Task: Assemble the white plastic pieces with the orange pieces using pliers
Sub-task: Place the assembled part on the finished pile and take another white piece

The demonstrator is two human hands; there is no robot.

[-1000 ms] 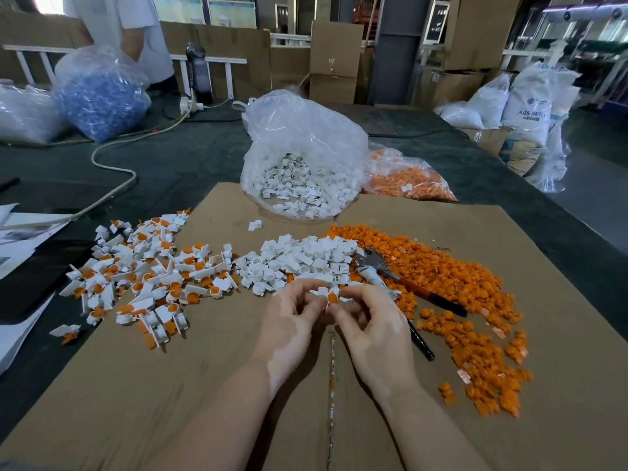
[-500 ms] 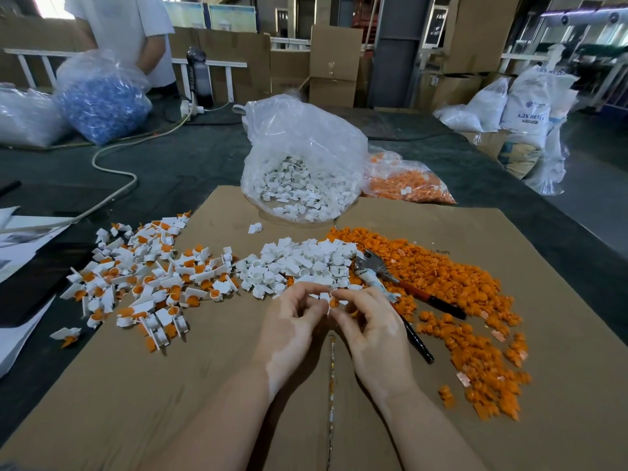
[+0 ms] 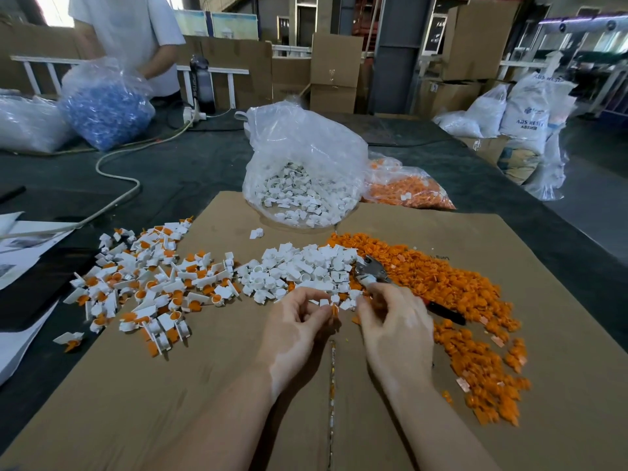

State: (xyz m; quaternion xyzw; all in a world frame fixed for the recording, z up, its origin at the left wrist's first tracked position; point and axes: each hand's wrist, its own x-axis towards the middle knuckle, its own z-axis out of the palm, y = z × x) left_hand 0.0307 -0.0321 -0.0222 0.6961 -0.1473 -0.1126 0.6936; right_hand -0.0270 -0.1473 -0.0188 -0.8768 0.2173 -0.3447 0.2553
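Observation:
My left hand (image 3: 295,324) pinches a small white piece with an orange piece (image 3: 329,306) fitted to it, just in front of the loose white pieces (image 3: 306,265). My right hand (image 3: 396,322) is a little to the right, with its fingers curled onto the near handle of the pliers (image 3: 373,270). The pliers lie on the edge of the spread of orange pieces (image 3: 452,283); their dark handle sticks out beyond my hand. A pile of assembled white-and-orange parts (image 3: 153,283) lies to the left.
Everything lies on a cardboard sheet (image 3: 204,385) on a dark table. Behind it stand a clear bag of white pieces (image 3: 302,185) and a bag of orange pieces (image 3: 407,190). Far left are a bag of blue parts (image 3: 102,107), a cable (image 3: 117,166), papers (image 3: 20,239) and a standing person (image 3: 136,35).
Both hands held the piece together before. Now my right hand has let go and moved right onto the pliers, while my left hand keeps the piece.

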